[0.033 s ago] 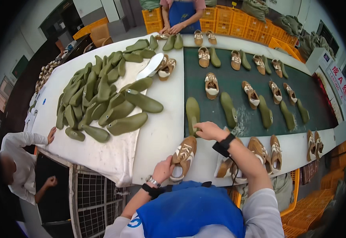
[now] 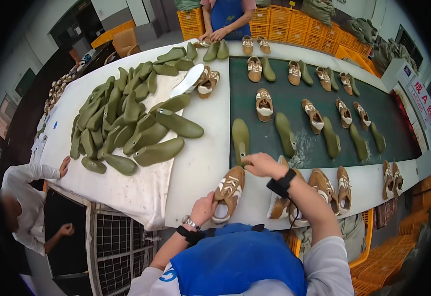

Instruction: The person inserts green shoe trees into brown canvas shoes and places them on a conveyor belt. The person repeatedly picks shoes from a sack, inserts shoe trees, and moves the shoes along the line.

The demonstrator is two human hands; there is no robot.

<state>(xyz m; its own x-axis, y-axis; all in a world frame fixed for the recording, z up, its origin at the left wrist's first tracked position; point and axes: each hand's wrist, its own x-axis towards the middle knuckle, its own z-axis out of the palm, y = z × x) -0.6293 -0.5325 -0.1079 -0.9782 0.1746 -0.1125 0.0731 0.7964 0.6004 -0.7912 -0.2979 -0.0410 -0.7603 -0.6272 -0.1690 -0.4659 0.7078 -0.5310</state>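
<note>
My left hand [image 2: 203,209] grips the heel end of a brown and white shoe [image 2: 230,190] lying on the white table [image 2: 200,163] in front of me. My right hand [image 2: 261,165] closes on the near end of a green shoe last [image 2: 240,137] at the near edge of the dark green belt [image 2: 294,93]. A black band sits on each wrist.
A big pile of green lasts [image 2: 126,123] covers the table's left. Shoes and lasts lie in rows along the belt; several brown shoes [image 2: 331,190] sit at my right. A person in a blue apron [image 2: 225,17] stands at the far end, another in white [image 2: 25,197] at left. Orange crates [image 2: 294,24] are stacked behind.
My right hand has slid a little nearer and lower on the green last. The shoe in my left hand has barely shifted.
</note>
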